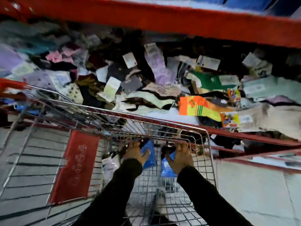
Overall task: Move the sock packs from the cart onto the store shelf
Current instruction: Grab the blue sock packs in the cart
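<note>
A person's sleeved arms reach down into a wire cart (162, 128), the left hand (135, 153) and right hand (180, 158) each closed on a blue sock pack (150, 158). Light, soft and probably slippery in wrapping, the packs suit an edge pinch. Beyond, the shelf (244, 136) lies heaped with socks.

Shelf socks (68, 51) top-left blurred; fingertips (136, 144) hidden behind cart wire (162, 137).

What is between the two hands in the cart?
In the head view, dark packs and bare cart wire lie between the left hand and the right hand.
</note>
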A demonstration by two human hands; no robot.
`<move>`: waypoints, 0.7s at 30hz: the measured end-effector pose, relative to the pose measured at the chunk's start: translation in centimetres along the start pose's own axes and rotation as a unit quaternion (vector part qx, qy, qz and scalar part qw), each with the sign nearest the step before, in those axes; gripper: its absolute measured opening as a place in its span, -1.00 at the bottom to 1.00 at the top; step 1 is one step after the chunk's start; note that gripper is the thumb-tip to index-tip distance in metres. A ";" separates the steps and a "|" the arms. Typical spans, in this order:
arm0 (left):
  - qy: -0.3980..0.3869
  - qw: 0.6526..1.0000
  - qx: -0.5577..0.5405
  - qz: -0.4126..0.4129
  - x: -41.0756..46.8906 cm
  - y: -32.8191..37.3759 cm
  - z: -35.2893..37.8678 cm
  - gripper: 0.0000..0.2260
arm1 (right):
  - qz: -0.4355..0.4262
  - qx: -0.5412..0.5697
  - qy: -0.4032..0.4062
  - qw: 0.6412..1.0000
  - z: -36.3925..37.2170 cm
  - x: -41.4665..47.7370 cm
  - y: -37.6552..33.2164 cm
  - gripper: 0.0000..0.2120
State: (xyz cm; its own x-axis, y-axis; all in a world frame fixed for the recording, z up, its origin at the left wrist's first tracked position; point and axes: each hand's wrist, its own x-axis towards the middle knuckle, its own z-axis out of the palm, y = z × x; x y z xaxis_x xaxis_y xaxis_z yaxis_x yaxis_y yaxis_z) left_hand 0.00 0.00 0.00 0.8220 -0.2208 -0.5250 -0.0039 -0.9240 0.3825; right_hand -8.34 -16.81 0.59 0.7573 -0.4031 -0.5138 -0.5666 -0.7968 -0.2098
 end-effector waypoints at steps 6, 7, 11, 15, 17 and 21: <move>-0.041 0.987 -0.070 -0.137 4.0 -1.2 5.9 -0.30 | 0.109 0.048 -0.051 0.992 5.8 4.0 0.2 -0.07; -0.037 0.984 -0.086 -0.150 4.7 -1.1 6.8 -0.28 | 0.113 0.037 -0.048 0.992 6.7 4.5 0.3 -0.04; -0.046 0.978 -0.050 -0.195 6.2 -0.5 8.4 -0.19 | 0.135 0.004 -0.055 0.989 7.9 5.0 0.8 0.12; -0.014 0.974 -0.038 -0.224 6.5 0.3 9.5 -0.13 | 0.148 0.023 -0.054 0.987 8.2 5.2 2.2 0.14; 0.007 0.968 -0.047 -0.245 6.6 0.6 9.7 -0.04 | 0.150 0.022 -0.056 0.987 8.1 5.2 2.6 0.16; -0.015 0.959 -0.051 -0.279 6.9 1.0 9.5 0.02 | 0.160 0.025 -0.048 0.986 8.2 5.2 2.7 0.24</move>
State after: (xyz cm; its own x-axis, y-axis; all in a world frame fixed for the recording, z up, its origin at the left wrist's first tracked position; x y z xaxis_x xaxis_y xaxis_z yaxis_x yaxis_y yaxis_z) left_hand 0.26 -5.40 -10.43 0.6623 0.2892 -0.6912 0.4889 -0.8658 0.1062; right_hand -8.60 -17.35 -9.42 0.5052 -0.5839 -0.6355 -0.7881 -0.6123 -0.0640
